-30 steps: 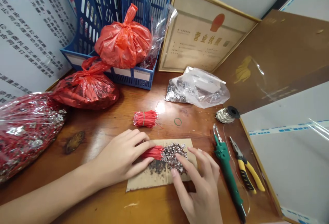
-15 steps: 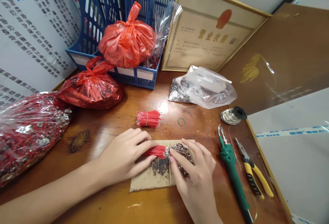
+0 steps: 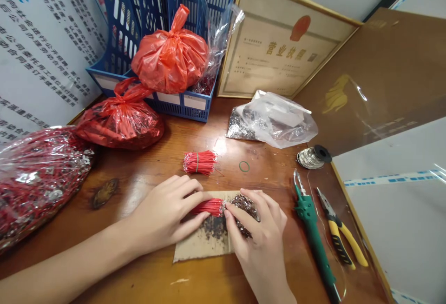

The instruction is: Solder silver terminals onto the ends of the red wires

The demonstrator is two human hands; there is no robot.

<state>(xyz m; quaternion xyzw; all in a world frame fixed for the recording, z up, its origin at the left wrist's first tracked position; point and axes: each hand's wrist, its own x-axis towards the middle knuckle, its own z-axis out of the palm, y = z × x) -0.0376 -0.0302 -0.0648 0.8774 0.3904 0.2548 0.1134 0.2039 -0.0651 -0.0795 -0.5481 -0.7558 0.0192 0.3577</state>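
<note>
A bundle of red wires lies over a piece of cardboard with dark stains. My left hand is closed around the bundle's left part, fingers above and thumb below. At the bundle's silvery right end, my right hand pinches with thumb and forefinger; what is between the tips is too small to make out. Under the right palm and fingers sits a dark, shiny heap of small metal pieces, partly hidden. Behind the hands lies a second red wire bundle, tied with a green band.
At right lie a green soldering iron, yellow-handled pliers and a spool of solder wire. Toward the back are a clear plastic bag, a green rubber band, red bags and a blue rack. A large wire-filled bag stands left.
The whole view has shifted slightly. My right thumb and forefinger have moved a little closer to the wire ends; my left hand keeps its hold on the bundle.
</note>
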